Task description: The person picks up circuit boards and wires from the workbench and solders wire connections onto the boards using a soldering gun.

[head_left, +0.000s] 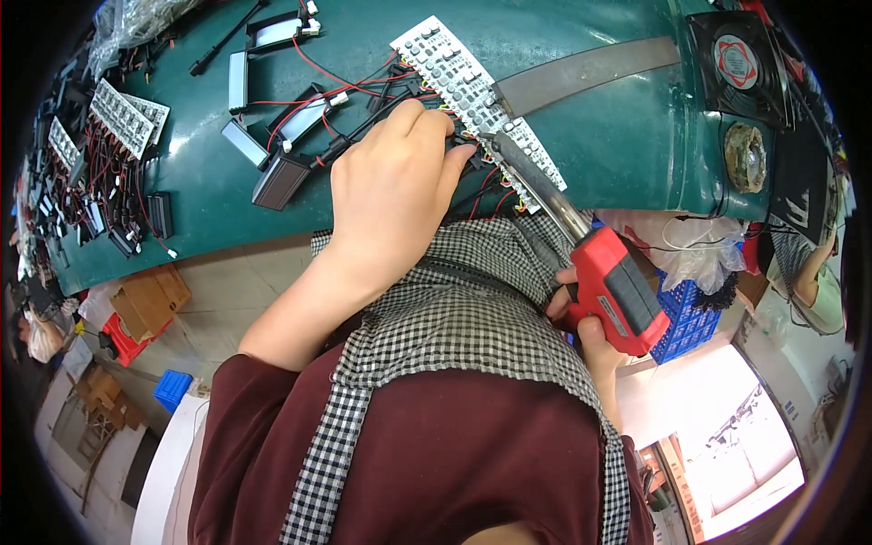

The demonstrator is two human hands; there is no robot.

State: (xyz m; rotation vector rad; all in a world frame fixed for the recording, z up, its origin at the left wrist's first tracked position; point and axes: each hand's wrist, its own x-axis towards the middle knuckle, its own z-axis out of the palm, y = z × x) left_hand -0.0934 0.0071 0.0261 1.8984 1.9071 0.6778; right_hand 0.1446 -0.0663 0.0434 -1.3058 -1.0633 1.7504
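A white circuit board panel (463, 77) full of small dark components lies slantwise on the green table, with red, black and yellow wires along its near edge. My left hand (391, 173) is closed at that edge, thumb and fingers together among black leads; what they pinch is hidden. My right hand (592, 341) grips a red and black soldering gun (627, 291) by its handle. The gun's dark tip reaches the board's near edge, just right of my left thumb. Small black-framed modules (282, 182) on red and black wires lie left of my left hand.
A flat dark metal strip (590, 77) touches the board's far side. A square black fan (740, 68) and a roll of tape (745, 157) sit at the right. More boards (127, 118) and wired parts crowd the left. A blue crate (695, 318) stands below the table edge.
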